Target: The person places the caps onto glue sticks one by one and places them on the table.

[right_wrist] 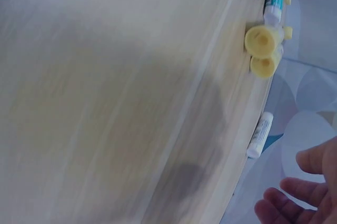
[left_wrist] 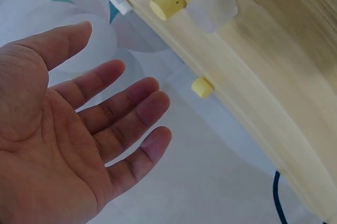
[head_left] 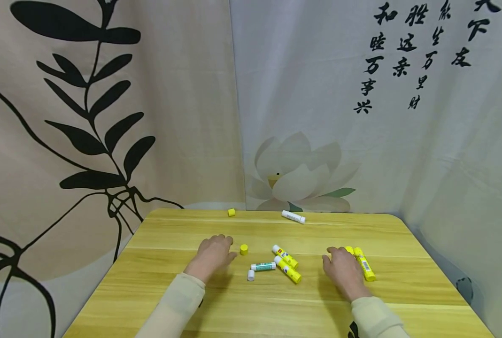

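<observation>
The left hand (head_left: 211, 256) holds its fingers apart and slightly bent, gripping nothing, near a yellow cap (head_left: 244, 249); the right hand (head_left: 345, 270), fingers relaxed and parted, also holds nothing. It partly covers one of two yellow glue sticks (head_left: 364, 264) just beside it; whether it touches that one cannot be told. The right wrist view cuts this hand off at the edge, and the labels are too small to read. Between the hands, two smooth cylindrical yellow glue sticks with white ends (head_left: 288, 270), a green-and-white stick (head_left: 263, 266) and a short white cap (head_left: 251, 275) lie on the wood-grained counter (head_left: 420, 291).
</observation>
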{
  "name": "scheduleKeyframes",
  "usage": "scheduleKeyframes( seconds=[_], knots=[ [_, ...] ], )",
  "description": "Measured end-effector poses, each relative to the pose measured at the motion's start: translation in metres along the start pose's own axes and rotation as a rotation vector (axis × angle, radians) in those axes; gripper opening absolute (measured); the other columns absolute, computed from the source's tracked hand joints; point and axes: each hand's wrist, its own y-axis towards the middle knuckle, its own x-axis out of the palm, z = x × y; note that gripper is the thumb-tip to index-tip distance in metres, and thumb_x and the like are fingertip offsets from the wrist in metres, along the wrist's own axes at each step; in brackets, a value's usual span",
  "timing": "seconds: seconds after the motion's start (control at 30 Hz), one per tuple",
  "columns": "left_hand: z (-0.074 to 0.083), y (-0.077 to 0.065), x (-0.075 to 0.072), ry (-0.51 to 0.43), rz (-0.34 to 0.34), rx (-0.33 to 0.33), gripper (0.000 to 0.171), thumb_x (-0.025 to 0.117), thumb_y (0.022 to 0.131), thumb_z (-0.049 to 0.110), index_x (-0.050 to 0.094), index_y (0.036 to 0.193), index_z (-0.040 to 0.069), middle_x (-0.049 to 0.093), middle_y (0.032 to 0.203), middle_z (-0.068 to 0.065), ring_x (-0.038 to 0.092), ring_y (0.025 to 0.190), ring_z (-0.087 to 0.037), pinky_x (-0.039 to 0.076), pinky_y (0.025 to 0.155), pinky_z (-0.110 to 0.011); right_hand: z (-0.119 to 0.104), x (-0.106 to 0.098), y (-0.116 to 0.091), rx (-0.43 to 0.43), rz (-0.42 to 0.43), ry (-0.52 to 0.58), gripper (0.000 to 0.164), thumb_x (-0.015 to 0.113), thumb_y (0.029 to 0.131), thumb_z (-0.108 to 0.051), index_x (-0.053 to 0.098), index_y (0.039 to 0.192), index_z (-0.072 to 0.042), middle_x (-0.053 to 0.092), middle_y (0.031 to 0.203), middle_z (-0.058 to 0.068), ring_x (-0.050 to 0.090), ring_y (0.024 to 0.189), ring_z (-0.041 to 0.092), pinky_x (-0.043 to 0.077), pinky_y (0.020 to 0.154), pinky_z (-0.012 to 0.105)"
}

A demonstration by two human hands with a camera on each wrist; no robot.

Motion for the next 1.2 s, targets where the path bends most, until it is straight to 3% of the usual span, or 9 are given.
scheduleKeyframes(
  seconds=[0.47,0.77,1.2],
  knots=[
    [-0.005,0.001,-0.007,-0.002,-0.042,-0.029,0.041,0.069,0.094,0.035,0.064,0.121,0.004,0.066,0.109,-0.011,0.064,0.1,-0.029,0.054,0.081,-0.046,-0.033,0.013,-0.003,-0.08,-0.089,-0.016,0.034,0.067,0.093,-0.026,0.069,0.116,-0.001,0.067,0.104,0.017,0.066,0.09,0.034,0.055,0.071,0.051],
    [-0.009,0.001,-0.013,0.002,-0.088,-0.061,0.045,0.065,0.097,0.035,0.061,0.128,0.003,0.065,0.12,-0.014,0.062,0.11,-0.032,0.052,0.089,-0.048,-0.047,0.027,-0.008,-0.086,-0.159,-0.001,0.04,0.07,0.091,-0.031,0.068,0.117,-0.001,0.067,0.11,0.019,0.065,0.098,0.036,0.053,0.081,0.053],
    [-0.017,0.003,-0.018,-0.018,-0.094,-0.089,0.046,0.064,0.097,0.035,0.06,0.13,0.003,0.064,0.123,-0.015,0.06,0.114,-0.034,0.05,0.091,-0.051,-0.059,0.041,-0.011,-0.14,-0.136,-0.047,0.038,0.08,0.083,-0.03,0.069,0.107,-0.002,0.061,0.086,0.007,0.056,0.072,0.019,0.052,0.065,0.042]
  ],
)
